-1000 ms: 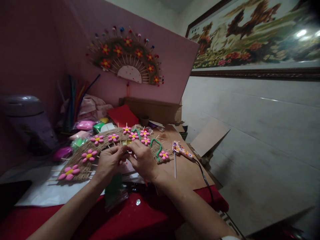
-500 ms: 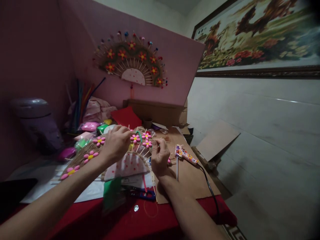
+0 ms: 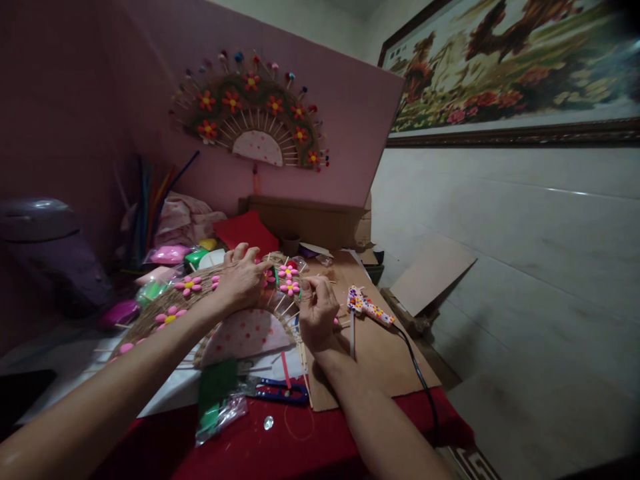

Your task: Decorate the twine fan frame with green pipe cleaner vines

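Observation:
A half-round fan [image 3: 203, 310] of twine-wrapped sticks lies on the table, its dotted cloth centre [image 3: 245, 337] toward me. Pink clay flowers [image 3: 289, 272] with yellow middles sit along its band. Between them a thin green strip [image 3: 277, 277] bends across the twine. My left hand [image 3: 243, 277] rests over the fan's upper middle, its bent fingers closed at the strip's left part. At the right side of the fan, my right hand [image 3: 319, 310] is closed in a pinch by the strip's other part. Its fingertips hide most of what they grip.
A flowered glue gun [image 3: 371, 308] with a black cord lies on brown cardboard [image 3: 385, 357] at right. Blue-handled snips [image 3: 280, 391] and a green packet [image 3: 218, 387] lie in front. Coloured clay packs [image 3: 170, 255] stand behind left. A finished-looking fan [image 3: 257, 148] hangs on the pink board.
My left hand's fingers have lifted at the knuckles and shifted slightly along the strip. My right hand keeps its pinch. The view has swung a little to the right.

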Tool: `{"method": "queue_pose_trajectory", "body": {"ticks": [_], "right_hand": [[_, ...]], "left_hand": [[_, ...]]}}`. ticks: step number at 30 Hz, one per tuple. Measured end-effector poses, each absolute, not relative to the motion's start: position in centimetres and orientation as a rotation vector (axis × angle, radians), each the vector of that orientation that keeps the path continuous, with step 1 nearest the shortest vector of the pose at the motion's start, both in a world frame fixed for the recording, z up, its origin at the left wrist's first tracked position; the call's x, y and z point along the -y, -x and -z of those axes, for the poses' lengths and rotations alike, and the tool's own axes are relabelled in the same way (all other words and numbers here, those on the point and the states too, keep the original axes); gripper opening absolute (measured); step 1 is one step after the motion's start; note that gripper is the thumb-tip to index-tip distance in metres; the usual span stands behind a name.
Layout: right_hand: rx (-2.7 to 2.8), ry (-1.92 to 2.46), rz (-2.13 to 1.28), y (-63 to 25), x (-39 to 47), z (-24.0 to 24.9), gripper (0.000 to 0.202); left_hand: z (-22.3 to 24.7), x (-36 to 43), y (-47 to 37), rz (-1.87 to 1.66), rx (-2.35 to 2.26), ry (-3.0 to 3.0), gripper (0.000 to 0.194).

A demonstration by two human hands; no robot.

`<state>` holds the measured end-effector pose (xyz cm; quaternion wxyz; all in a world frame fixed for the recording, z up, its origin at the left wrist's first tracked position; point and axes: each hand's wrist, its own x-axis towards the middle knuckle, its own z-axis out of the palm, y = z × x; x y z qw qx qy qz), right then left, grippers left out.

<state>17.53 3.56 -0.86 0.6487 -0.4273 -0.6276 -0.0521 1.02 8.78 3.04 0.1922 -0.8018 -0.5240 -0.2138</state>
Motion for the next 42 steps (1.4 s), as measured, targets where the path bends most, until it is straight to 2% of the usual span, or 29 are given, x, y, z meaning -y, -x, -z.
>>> {"method": "queue_pose_trajectory", "body": {"ticks": [5, 9, 14, 19, 23, 27, 42], "right_hand": [[1.381, 0.945, 0.103, -17.6, -3.4, 0.8, 0.015], [1.349, 0.930, 0.084, -17.6, -3.3, 0.8, 0.014], [1.342, 0.949, 0.067, -17.6, -3.3, 0.9, 0.016], [1.347, 0.940, 0.052, -17.6, -3.4, 1.1, 0.016], [1.359, 0.965, 0.066, -17.6, -3.4, 1.1, 0.017], [1.356, 0.971, 0.072, -17.6, -3.4, 1.1, 0.018], [1.339, 0.944, 0.052, -17.6, -3.5, 0.9, 0.019]], "left_hand": [[-3.3, -9.4, -0.8, 0.710, 1.475, 2.295, 0.029], [-4.0, -9.9, -0.4, 0.817, 1.546, 2.309, 0.035], [-3.9, -9.8, -0.5, 0.704, 1.451, 2.364, 0.030], [-3.0, -9.7, -0.5, 0.671, 1.376, 2.377, 0.040], [-3.0, -10.3, -0.3, 0.764, 1.404, 2.380, 0.026], [-3.6, -10.6, -0.1, 0.801, 1.501, 2.322, 0.034], [-3.6, -10.6, 0.0, 0.716, 1.435, 2.366, 0.026]]}}
